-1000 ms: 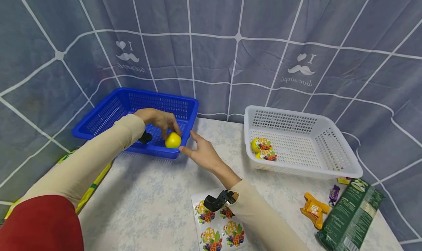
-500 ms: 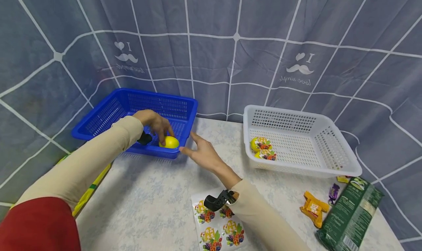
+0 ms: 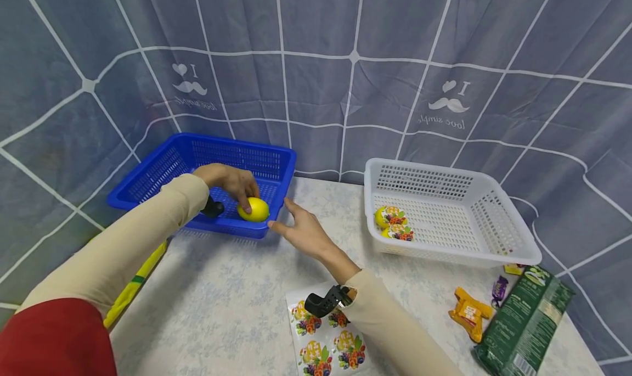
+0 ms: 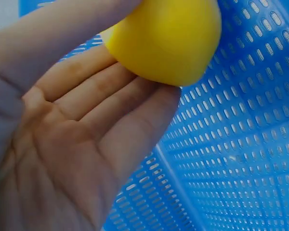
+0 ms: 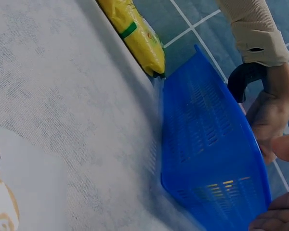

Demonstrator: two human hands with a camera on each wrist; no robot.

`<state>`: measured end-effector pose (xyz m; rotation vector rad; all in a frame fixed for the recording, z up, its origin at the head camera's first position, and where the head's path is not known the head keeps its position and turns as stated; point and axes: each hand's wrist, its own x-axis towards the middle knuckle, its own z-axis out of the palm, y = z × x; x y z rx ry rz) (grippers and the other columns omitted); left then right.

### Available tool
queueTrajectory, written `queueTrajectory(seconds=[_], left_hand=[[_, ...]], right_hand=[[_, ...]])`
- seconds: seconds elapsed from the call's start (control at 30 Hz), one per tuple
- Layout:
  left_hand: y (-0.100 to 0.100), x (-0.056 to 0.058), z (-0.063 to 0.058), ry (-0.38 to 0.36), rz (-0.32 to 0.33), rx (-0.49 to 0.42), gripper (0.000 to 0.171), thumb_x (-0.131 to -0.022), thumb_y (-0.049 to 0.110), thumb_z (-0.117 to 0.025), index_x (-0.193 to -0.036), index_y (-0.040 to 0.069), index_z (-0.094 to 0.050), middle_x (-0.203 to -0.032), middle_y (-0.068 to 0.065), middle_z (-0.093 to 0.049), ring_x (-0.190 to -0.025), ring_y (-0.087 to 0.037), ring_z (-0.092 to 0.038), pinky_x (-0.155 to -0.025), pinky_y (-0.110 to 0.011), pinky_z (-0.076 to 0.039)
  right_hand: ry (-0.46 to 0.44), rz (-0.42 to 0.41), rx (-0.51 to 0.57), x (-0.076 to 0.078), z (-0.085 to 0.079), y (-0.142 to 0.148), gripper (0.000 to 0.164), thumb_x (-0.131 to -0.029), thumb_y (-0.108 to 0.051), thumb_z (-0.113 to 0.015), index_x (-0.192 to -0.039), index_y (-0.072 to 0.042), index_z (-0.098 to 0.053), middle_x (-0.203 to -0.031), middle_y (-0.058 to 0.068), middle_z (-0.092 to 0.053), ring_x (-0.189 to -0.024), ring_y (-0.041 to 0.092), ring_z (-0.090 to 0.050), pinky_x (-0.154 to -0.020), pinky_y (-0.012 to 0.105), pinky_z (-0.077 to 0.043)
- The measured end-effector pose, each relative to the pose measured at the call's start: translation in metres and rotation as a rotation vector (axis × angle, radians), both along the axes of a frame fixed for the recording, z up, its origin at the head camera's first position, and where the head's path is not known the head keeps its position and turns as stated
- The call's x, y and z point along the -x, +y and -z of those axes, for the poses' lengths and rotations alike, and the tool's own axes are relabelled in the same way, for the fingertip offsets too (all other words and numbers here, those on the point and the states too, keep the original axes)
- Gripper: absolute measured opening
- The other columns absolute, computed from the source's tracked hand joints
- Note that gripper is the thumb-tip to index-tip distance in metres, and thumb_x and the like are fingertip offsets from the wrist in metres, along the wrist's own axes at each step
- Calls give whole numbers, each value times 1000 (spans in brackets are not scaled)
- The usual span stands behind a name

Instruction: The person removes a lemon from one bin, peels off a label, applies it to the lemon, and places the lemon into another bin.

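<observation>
Inside the blue basket (image 3: pixel 237 226), at its near right corner, lies a plain yellow lemon (image 3: pixel 258 210). My left hand (image 3: pixel 232 183) reaches in over the near side and holds the lemon between thumb and fingers. In the left wrist view the lemon (image 4: pixel 171 41) sits against my fingertips, away from the palm, with its top cut off by the frame. My right hand (image 3: pixel 307 232) is at the basket's near right corner from outside, fingers and thumb straight and spread, touching the rim or close to it.
A white basket (image 3: pixel 444 255) at right holds two yellow fruits with stickers (image 3: pixel 392 215). A sticker sheet (image 3: pixel 328 346) lies beneath my right wrist. An orange packet (image 3: pixel 471 314), a purple-wrapped sweet (image 3: pixel 500 291) and a green bag (image 3: pixel 528 321) lie at right; a yellow packet (image 3: pixel 140 277) at left.
My left hand has drawn slightly left, and the lemon has turned and shifted a little left within the blue basket. The right hand stays in place at the corner.
</observation>
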<state>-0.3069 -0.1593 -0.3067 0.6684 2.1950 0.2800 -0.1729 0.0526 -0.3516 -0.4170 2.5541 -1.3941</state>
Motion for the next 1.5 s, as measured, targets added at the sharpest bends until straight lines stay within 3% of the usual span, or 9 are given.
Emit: queueTrajectory(seconds=[0.17, 0.4, 0.63, 0.87, 1.23, 1.5], left_hand=[[-5, -1, -3, 65, -13, -53, 46, -87, 19, -77, -125, -2, -64, -124, -18, -64, -113, -31, -61, -99, -46, -48], [-19, -4, -10, 150, -90, -112, 53, -87, 23, -77, -129, -6, -61, -128, -24, -60, -118, -38, -58, -99, -48, -48], [-26, -5, -34, 310, -132, -204, 52, -85, 19, -79, -126, -8, -62, -122, -24, -64, -112, -36, -62, -95, -47, -50], [-17, -12, -52, 467, -117, -322, 48, -84, 13, -80, -124, -8, -63, -115, -21, -68, -103, -31, -67, -90, -44, -54], [34, -39, -47, 461, -81, -514, 50, -83, 14, -80, -128, -1, -63, -124, -17, -65, -114, -31, -63, -96, -41, -51], [73, -55, -33, 405, -4, -636, 51, -84, 12, -80, -129, -2, -62, -124, -14, -65, -115, -27, -62, -97, -36, -51]], right_hand=[[15, 3, -9, 0, 2, 5, 75, -95, -39, -61, -154, -6, -28, -158, 9, -30, -145, 22, -27, -117, 39, -24], [26, 7, -36, -1, 8, 20, 73, -96, -38, -61, -154, -5, -30, -157, 9, -33, -144, 23, -30, -117, 39, -25], [44, 24, -40, -1, 9, 38, 67, -96, -30, -62, -152, -6, -35, -154, 10, -37, -137, 32, -40, -113, 42, -33], [35, -6, 7, -4, 14, 53, 64, -95, -25, -64, -151, -6, -38, -153, 11, -38, -135, 34, -43, -110, 40, -37], [66, 14, 128, -5, 7, 82, 61, -97, -22, -64, -149, -5, -39, -154, 12, -38, -139, 26, -39, -109, 36, -38], [67, 46, 200, -2, -3, 101, 62, -96, -19, -65, -150, -5, -38, -155, 8, -36, -141, 24, -36, -109, 38, -38]])
